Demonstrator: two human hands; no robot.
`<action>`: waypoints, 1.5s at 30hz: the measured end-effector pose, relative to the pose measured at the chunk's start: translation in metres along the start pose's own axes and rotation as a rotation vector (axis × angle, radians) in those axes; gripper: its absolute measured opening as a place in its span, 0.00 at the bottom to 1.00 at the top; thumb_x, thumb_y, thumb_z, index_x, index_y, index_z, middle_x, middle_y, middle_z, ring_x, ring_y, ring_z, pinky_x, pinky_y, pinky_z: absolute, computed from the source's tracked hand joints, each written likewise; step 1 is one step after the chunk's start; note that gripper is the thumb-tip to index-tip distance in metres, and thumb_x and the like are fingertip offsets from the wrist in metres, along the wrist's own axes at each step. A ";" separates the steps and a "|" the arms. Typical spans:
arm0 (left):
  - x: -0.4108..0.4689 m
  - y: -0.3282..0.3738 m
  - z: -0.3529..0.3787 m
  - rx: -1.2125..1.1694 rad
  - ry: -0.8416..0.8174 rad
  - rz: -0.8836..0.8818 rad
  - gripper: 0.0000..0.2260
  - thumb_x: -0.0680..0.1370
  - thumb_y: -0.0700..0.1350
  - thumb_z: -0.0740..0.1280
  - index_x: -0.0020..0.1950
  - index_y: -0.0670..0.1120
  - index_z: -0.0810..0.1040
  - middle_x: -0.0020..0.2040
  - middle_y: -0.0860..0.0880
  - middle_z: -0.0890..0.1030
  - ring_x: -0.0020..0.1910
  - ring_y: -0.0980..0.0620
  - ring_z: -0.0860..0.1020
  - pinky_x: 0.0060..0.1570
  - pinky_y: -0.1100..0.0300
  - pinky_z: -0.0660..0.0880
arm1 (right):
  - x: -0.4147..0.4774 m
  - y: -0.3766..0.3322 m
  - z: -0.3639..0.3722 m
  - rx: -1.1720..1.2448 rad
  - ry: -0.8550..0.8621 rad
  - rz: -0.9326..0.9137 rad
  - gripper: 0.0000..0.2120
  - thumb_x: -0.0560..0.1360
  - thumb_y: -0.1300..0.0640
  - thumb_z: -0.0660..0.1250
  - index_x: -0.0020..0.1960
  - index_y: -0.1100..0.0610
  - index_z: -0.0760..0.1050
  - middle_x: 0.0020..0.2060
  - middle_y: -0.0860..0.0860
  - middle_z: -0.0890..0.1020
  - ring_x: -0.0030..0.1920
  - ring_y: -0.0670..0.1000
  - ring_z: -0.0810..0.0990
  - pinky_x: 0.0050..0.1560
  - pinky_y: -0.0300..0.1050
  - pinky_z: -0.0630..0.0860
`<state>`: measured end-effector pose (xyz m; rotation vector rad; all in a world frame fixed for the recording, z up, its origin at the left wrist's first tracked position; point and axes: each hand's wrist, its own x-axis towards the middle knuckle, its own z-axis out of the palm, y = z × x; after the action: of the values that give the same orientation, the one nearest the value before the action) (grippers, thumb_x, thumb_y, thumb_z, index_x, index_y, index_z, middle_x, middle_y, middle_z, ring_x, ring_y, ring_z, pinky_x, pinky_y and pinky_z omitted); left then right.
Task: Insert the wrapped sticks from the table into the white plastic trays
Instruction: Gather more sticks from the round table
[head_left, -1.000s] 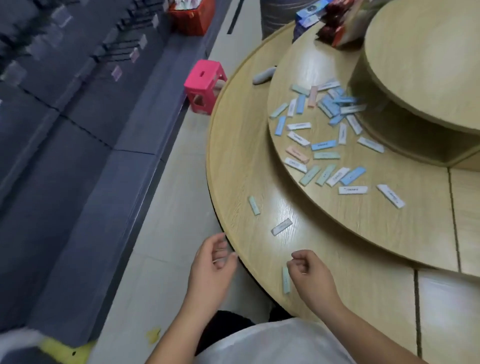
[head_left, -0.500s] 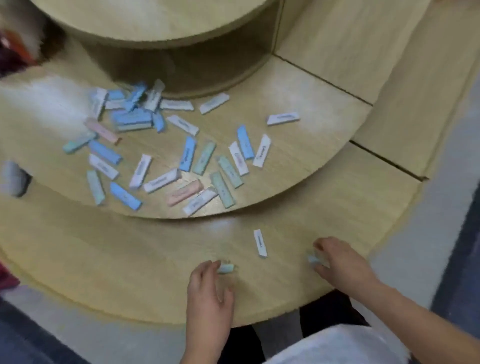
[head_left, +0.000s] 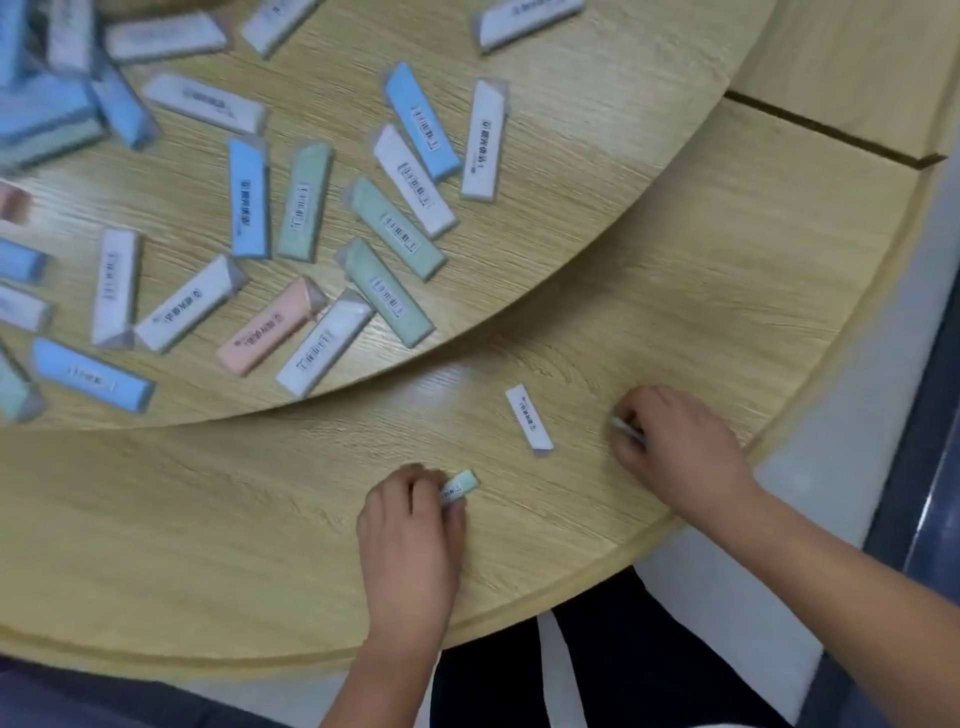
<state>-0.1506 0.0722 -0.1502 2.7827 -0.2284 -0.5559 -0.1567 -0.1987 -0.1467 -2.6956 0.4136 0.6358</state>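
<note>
My left hand (head_left: 413, 535) rests on the lower wooden tier, fingers closed on a pale green wrapped stick (head_left: 460, 486) whose end pokes out to the right. Near the tier's right edge, my right hand (head_left: 680, 447) is curled over another stick (head_left: 626, 428); only a grey sliver of it shows. A white wrapped stick (head_left: 529, 417) lies loose between the two hands. On the upper tier (head_left: 597, 156) lie several more wrapped sticks in blue, white, green and pink, such as a pink one (head_left: 267, 327). No white plastic tray is in view.
The lower tier (head_left: 208, 519) curves along the front, with its edge just below my hands. The upper tier overhangs it in a shadowed step. A seam (head_left: 821, 130) crosses the wood at upper right. Pale floor (head_left: 857, 415) lies to the right.
The view swung from the table's left side to above my hands and moved closer. Both hands have settled onto sticks on the lower tier; the white stick between them stays put.
</note>
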 end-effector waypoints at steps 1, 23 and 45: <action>0.005 0.002 0.000 -0.018 0.003 0.007 0.13 0.72 0.43 0.76 0.54 0.43 0.81 0.51 0.45 0.80 0.48 0.41 0.78 0.48 0.48 0.75 | 0.005 -0.011 0.003 -0.009 0.017 0.001 0.08 0.73 0.55 0.70 0.50 0.55 0.78 0.43 0.52 0.79 0.44 0.55 0.77 0.40 0.45 0.69; 0.048 0.011 -0.061 -0.803 -0.107 -0.308 0.09 0.75 0.49 0.62 0.50 0.64 0.74 0.41 0.58 0.81 0.41 0.54 0.81 0.45 0.57 0.77 | 0.050 -0.072 0.001 -0.116 0.278 -0.298 0.16 0.62 0.53 0.82 0.40 0.57 0.78 0.33 0.53 0.77 0.31 0.55 0.78 0.27 0.38 0.63; 0.081 0.021 -0.183 -0.034 0.388 -0.049 0.18 0.72 0.43 0.75 0.61 0.47 0.82 0.62 0.42 0.78 0.61 0.38 0.74 0.58 0.46 0.70 | 0.046 -0.139 -0.143 -0.069 0.373 -0.497 0.10 0.74 0.48 0.57 0.46 0.51 0.73 0.35 0.44 0.72 0.33 0.47 0.66 0.28 0.34 0.52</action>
<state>-0.0058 0.0817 -0.0102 2.7968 -0.0646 -0.0232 -0.0146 -0.1379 -0.0116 -2.8187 -0.2005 0.0058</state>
